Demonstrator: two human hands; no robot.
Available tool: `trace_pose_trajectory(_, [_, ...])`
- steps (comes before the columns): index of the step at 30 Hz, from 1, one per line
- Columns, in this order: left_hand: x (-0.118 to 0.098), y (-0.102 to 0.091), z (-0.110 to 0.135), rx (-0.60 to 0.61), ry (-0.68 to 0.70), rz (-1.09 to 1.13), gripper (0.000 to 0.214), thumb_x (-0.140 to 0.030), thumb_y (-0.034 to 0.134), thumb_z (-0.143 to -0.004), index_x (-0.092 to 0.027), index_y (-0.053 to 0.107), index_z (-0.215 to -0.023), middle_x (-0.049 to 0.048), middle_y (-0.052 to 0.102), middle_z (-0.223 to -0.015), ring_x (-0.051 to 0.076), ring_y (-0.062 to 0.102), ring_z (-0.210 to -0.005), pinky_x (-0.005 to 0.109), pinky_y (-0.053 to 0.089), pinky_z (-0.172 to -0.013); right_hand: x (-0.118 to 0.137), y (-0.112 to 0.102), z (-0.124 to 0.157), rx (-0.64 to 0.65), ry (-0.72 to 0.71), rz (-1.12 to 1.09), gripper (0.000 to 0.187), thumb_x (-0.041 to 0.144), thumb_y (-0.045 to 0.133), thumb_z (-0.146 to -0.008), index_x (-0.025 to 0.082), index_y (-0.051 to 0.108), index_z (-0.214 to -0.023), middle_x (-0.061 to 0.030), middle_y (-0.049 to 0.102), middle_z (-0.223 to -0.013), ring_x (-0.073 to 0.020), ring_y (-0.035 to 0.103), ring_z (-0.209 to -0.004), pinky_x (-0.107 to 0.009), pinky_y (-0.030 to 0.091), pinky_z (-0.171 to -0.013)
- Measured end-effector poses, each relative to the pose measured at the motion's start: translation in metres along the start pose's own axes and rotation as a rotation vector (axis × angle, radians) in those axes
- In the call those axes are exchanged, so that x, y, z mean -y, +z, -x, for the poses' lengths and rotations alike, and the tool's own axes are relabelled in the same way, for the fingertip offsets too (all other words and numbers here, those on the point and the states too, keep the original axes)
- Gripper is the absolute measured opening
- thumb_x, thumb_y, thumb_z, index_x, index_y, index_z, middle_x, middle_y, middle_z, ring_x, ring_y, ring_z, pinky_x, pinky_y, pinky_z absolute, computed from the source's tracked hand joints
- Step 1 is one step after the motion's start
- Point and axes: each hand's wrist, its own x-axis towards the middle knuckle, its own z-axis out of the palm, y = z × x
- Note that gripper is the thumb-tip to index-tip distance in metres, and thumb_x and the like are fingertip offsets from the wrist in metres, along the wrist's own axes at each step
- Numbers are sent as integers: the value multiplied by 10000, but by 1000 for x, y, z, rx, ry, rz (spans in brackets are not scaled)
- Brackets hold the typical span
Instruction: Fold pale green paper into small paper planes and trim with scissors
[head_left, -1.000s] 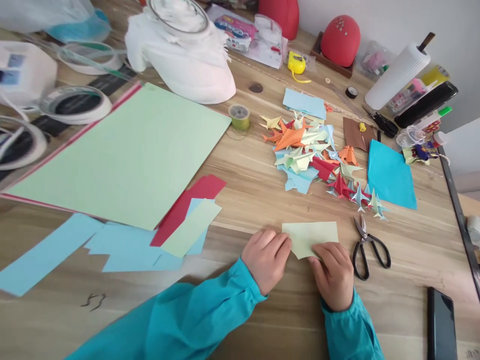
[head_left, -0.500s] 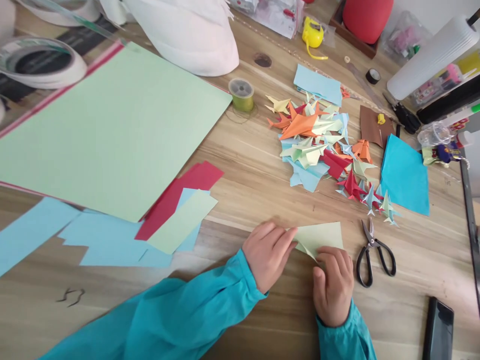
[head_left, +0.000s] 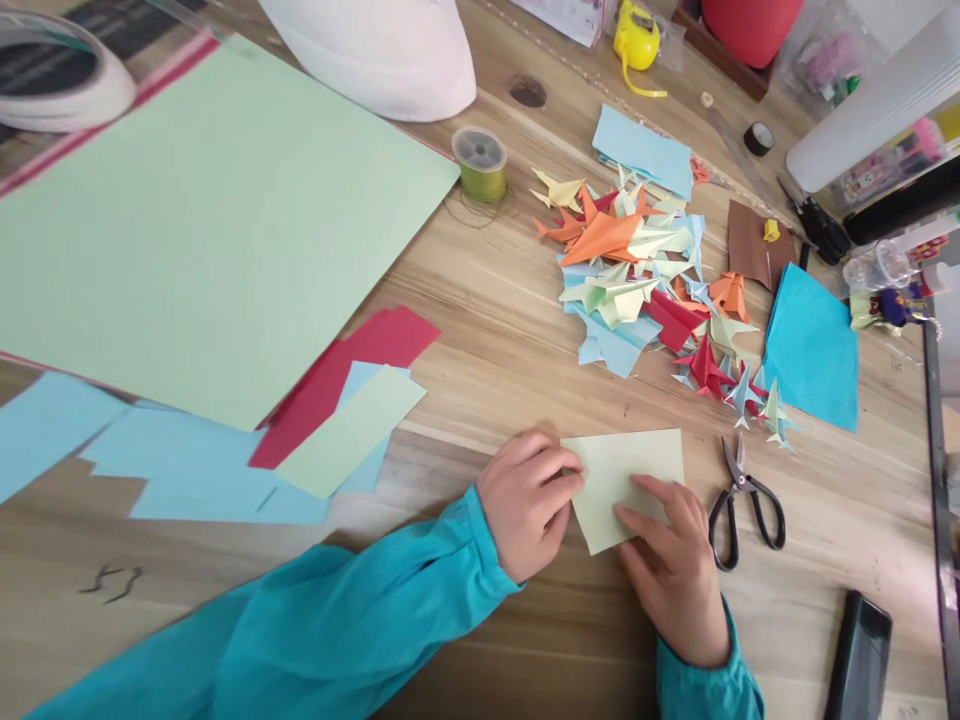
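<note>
A pale green sheet of paper (head_left: 615, 470) lies in front of me, its near edge slanting. My left hand (head_left: 529, 505) is closed at the sheet's left edge, fingertips pinching it. Over the lower right part reaches my right hand (head_left: 675, 565); two fingers rest on top, and the thumb is at the near edge, partly hidden, so the paper is held between them. Just right of that hand lie black-handled scissors (head_left: 742, 500), blades slightly apart. Beyond the sheet is a pile of folded paper figures (head_left: 622, 270) in orange, red, green and blue.
Large green sheets (head_left: 225, 220) cover the left of the table, with blue offcuts (head_left: 202, 480) and a red strip (head_left: 330, 390) beside them. A thread spool (head_left: 480, 165) stands behind. At right are a turquoise paper stack (head_left: 814, 350) and a phone (head_left: 859, 655).
The small green sheet, folded over at its near edge before, now lies opened flatter. My right hand has spread its fingers across it. The view has shifted slightly.
</note>
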Motion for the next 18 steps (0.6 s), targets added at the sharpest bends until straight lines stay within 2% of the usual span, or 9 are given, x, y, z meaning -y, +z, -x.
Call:
trace_pose_trajectory(4, [-2, 0, -2, -11, -22, -16, 162, -92, 485, -733, -159, 621, -791, 71, 630, -817, 176, 484, -730, 334, 441, -652, 6, 6, -1, -89, 100, -68, 125, 163, 515, -818, 207, 633, -820, -75, 591, -1021, -207, 528, -929, -400, 410, -811])
trace_pose_trajectory(8, [-5, 0, -3, -27, -57, -78, 179, -113, 446, -789, -125, 590, -895, 90, 618, -806, 187, 498, -740, 342, 443, -666, 14, 16, -2, -171, 189, -103, 151, 170, 480, -844, 180, 590, -740, -64, 593, -853, -178, 539, -802, -333, 417, -723])
trace_pose_trajectory(11, [-6, 2, -3, -50, -62, -123, 226, -116, 430, -809, -110, 559, -995, 89, 617, -788, 193, 507, -733, 344, 445, -664, 17, 20, -2, -204, 200, -91, 109, 156, 490, -836, 174, 554, -750, -60, 573, -842, -173, 525, -795, -330, 409, -725])
trace_pose_trajectory(14, [-6, 0, -3, -40, -64, -113, 220, -123, 435, -814, -115, 556, -999, 84, 620, -780, 190, 518, -727, 343, 456, -660, 16, 20, -3, -216, 216, -122, 57, 154, 504, -826, 173, 527, -776, -62, 544, -853, -172, 516, -809, -329, 417, -723])
trace_pose_trajectory(16, [-7, -5, -2, -51, -56, -89, 224, -111, 436, -811, -119, 557, -999, 93, 625, -821, 188, 535, -754, 341, 470, -668, 15, 19, -3, -219, 230, -122, 69, 163, 503, -823, 173, 518, -757, -74, 519, -902, -183, 512, -864, -339, 423, -749])
trace_pose_trajectory(18, [-10, -10, 1, -100, 9, -70, 233, -92, 444, -801, -128, 565, -996, 110, 628, -913, 192, 554, -828, 346, 486, -705, 14, 18, -3, -230, 252, -109, 78, 172, 503, -822, 172, 515, -745, -88, 494, -958, -197, 499, -933, -354, 423, -785])
